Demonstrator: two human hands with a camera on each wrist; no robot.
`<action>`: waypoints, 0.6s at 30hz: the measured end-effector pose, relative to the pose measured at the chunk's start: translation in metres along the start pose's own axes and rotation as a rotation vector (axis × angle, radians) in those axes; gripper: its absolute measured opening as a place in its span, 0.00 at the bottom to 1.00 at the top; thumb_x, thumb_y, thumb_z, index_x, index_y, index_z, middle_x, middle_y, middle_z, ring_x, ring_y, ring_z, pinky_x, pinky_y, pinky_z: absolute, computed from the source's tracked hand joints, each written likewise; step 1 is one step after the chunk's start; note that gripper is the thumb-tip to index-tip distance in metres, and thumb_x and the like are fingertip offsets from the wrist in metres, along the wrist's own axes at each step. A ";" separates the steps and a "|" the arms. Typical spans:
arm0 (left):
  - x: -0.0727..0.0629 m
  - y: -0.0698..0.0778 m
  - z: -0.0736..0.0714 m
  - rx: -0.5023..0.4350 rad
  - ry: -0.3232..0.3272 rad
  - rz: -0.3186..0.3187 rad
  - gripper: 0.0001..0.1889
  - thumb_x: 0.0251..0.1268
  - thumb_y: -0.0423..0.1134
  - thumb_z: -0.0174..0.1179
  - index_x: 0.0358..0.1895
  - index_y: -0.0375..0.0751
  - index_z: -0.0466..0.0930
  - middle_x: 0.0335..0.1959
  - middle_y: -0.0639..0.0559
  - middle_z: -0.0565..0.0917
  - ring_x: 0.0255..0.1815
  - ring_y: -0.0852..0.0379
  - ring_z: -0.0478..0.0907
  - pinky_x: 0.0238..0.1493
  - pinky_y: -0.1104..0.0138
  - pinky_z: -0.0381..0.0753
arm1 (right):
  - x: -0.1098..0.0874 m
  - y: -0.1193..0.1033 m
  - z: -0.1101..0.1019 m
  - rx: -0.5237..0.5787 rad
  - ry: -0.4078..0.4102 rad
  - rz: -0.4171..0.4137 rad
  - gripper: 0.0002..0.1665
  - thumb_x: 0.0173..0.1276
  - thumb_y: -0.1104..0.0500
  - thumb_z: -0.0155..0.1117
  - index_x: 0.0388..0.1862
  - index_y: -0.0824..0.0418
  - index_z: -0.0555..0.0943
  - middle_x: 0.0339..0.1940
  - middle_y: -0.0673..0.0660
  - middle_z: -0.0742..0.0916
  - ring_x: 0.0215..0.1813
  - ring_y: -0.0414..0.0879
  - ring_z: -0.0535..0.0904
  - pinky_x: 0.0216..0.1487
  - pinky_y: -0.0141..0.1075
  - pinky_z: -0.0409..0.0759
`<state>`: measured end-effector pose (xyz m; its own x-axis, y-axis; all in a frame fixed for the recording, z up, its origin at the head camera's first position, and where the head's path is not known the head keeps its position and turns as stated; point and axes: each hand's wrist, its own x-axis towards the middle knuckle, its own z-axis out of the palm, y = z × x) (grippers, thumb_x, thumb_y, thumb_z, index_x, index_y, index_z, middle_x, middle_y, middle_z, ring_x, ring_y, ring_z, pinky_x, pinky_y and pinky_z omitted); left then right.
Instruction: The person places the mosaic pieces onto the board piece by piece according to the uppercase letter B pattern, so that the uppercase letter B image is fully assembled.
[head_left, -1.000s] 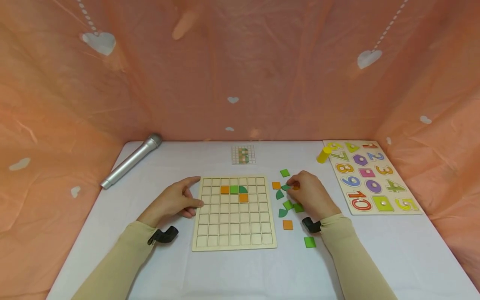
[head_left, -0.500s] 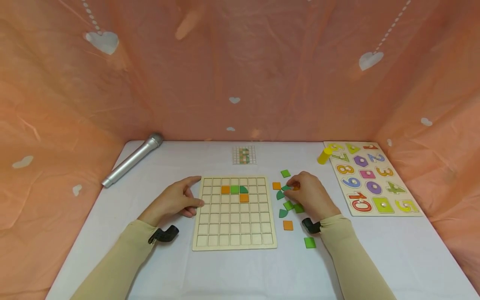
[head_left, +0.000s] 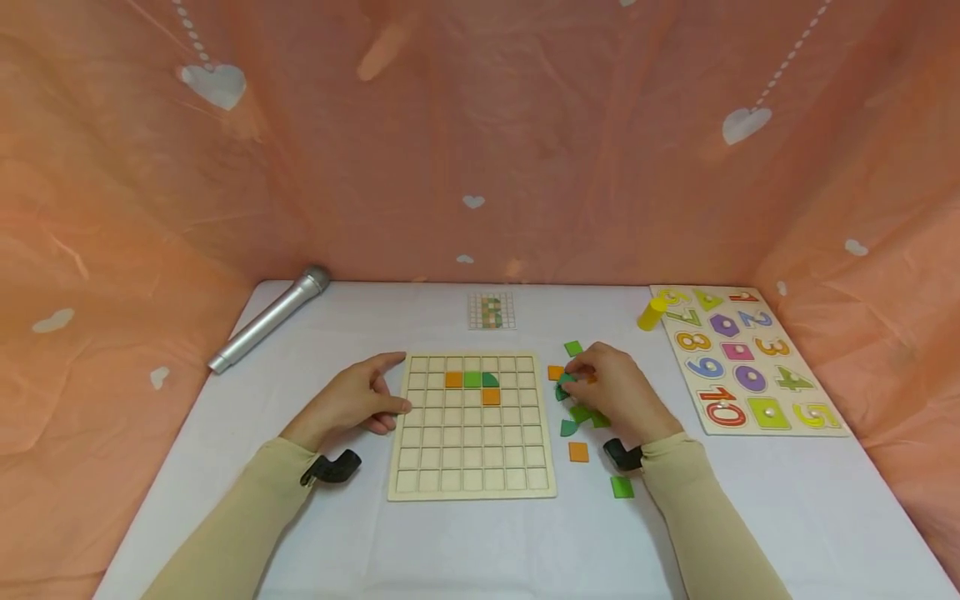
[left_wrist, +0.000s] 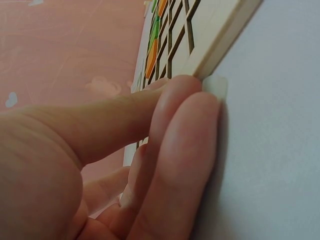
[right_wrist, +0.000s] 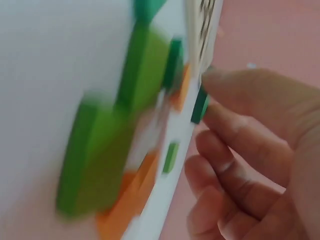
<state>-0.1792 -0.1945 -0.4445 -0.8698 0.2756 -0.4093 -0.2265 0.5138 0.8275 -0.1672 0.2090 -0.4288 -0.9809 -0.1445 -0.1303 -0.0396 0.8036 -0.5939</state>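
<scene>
My left hand [head_left: 347, 402] holds the left edge of a wooden grid board [head_left: 472, 437]; the thumb lies on the rim and the index finger stretches to the upper left corner. In the left wrist view, curled fingers meet the board's edge. Two orange squares, a green square [head_left: 472, 380] and a dark green quarter-circle sit in cells near the top. Right of the board, my right hand [head_left: 621, 390] pinches a dark green quarter-circle tile [right_wrist: 200, 106] between thumb and index finger, just above loose tiles. Its palm partly hides an orange tile.
Loose green and orange tiles [head_left: 578, 452] lie right of the board. A small pattern card [head_left: 492, 311] lies behind it. Further right are a yellow cylinder [head_left: 652, 314] and a number puzzle board [head_left: 780, 408]. A silver microphone [head_left: 270, 321] lies back left.
My right hand's fingers have lifted the dark green quarter-circle and shifted slightly left with it, over another quarter-circle. My left hand stays at the board's edge. The head view drifts slightly.
</scene>
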 end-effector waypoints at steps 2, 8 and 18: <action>0.000 0.000 0.001 -0.008 0.000 0.005 0.51 0.66 0.36 0.78 0.88 0.47 0.57 0.39 0.41 0.78 0.29 0.54 0.89 0.34 0.62 0.94 | 0.000 -0.008 0.002 -0.018 -0.018 -0.071 0.11 0.71 0.56 0.78 0.48 0.57 0.91 0.46 0.53 0.86 0.46 0.48 0.81 0.48 0.39 0.84; 0.000 0.000 0.000 -0.026 0.006 0.002 0.52 0.65 0.37 0.78 0.88 0.48 0.57 0.40 0.42 0.78 0.30 0.53 0.88 0.34 0.63 0.94 | 0.003 -0.041 0.022 -0.090 -0.067 -0.256 0.10 0.69 0.56 0.80 0.46 0.55 0.91 0.44 0.48 0.86 0.44 0.43 0.80 0.48 0.38 0.83; -0.001 0.000 0.000 -0.012 0.009 -0.005 0.51 0.66 0.37 0.78 0.88 0.48 0.57 0.39 0.41 0.79 0.29 0.54 0.89 0.34 0.62 0.94 | -0.002 -0.070 0.053 -0.172 -0.122 -0.410 0.10 0.70 0.57 0.79 0.49 0.54 0.93 0.44 0.46 0.85 0.48 0.41 0.80 0.52 0.35 0.85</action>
<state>-0.1781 -0.1947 -0.4438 -0.8726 0.2655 -0.4101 -0.2362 0.5057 0.8298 -0.1528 0.1220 -0.4287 -0.8485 -0.5291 -0.0110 -0.4606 0.7486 -0.4768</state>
